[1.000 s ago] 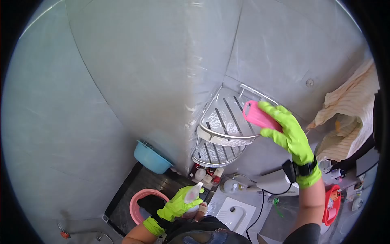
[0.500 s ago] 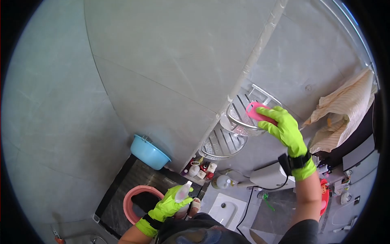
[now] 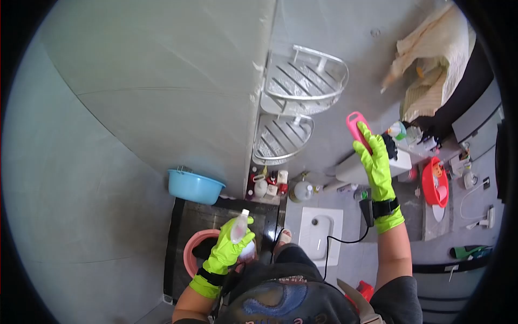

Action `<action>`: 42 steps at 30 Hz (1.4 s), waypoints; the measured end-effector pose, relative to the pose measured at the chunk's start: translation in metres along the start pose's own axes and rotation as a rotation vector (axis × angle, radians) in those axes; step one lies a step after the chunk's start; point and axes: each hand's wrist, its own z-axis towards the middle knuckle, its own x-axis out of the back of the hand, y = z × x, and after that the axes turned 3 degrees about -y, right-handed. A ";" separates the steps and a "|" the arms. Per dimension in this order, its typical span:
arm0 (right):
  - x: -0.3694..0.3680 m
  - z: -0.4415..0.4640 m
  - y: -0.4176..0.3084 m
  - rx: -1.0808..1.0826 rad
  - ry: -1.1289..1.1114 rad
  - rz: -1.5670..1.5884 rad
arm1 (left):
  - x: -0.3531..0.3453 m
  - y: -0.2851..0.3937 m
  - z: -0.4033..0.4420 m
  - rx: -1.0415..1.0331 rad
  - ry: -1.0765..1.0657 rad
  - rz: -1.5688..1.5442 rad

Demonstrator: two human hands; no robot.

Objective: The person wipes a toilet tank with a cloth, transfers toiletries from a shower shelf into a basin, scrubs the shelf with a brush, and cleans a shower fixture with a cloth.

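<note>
My left hand [image 3: 229,248], in a lime-green rubber glove, is closed around a small clear bottle [image 3: 239,229] with a white top, held above a pink basin [image 3: 190,254] with dark cloth in it. In my right hand [image 3: 376,167], gloved alike, is a pink scrub brush [image 3: 356,125] with a hole at its end; its underside is hidden. The brush is raised in front of the wall, apart from two silver corner shelves, the upper shelf [image 3: 307,81] and the lower shelf [image 3: 285,139], on its left.
A light blue basin [image 3: 195,187] leans by the wall. Several bottles [image 3: 270,183] stand below the shelves, with a large clear jug [image 3: 301,191] beside them. A squat toilet [image 3: 319,229] is in the floor. Right are a red basket [image 3: 435,183] and a hanging towel [image 3: 431,65].
My right hand has drawn the pink scrub brush away from the upper shelf. My view has turned, so the shelves sit higher and further left. The left hand keeps the bottle.
</note>
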 end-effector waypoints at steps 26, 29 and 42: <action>0.089 -0.520 0.242 -1.540 -0.216 0.217 | -0.273 -0.053 0.160 -0.167 -0.618 0.458; 0.079 -0.539 0.239 -1.489 -0.081 0.417 | -0.330 -0.037 0.195 -0.222 -0.701 0.405; 0.064 -0.600 0.187 -1.689 0.688 0.588 | -0.594 0.031 0.383 -0.378 -0.706 0.014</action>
